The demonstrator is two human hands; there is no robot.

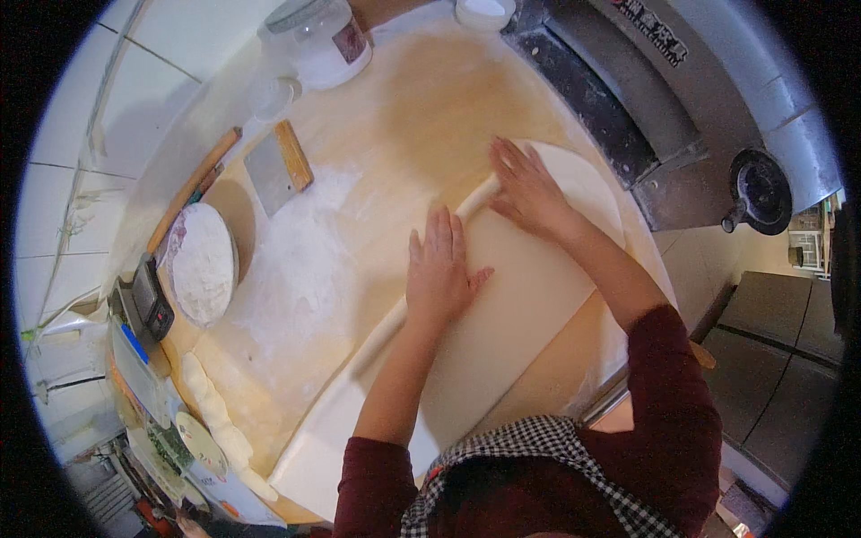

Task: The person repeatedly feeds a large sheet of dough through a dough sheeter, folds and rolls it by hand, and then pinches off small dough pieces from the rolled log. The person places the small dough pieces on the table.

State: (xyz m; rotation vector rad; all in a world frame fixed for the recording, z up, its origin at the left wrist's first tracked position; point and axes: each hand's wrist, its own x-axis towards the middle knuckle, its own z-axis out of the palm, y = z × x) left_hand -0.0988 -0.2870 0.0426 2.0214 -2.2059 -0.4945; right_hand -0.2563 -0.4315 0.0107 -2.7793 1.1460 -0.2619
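Observation:
A large thin sheet of dough (525,296) lies across the wooden work table, with its far edge forming a narrow roll (380,336). Whether a pin is inside that roll cannot be told. My left hand (440,269) rests flat over the roll near its middle, fingers pointing away from me and thumb spread. Farther up and to the right, my right hand (528,195) lies palm down across the same roll. Neither hand is closed around anything. A flap of dough (578,175) extends past my right hand toward the table's right edge.
Loose flour (296,262) covers the table's left part. Around it are a wood-handled dough scraper (272,171), a bowl of flour (205,269), a wooden stick (195,188), a scale (151,302) and a dough strip (215,410). A jar (323,50) stands behind; a metal machine (619,94) borders the right.

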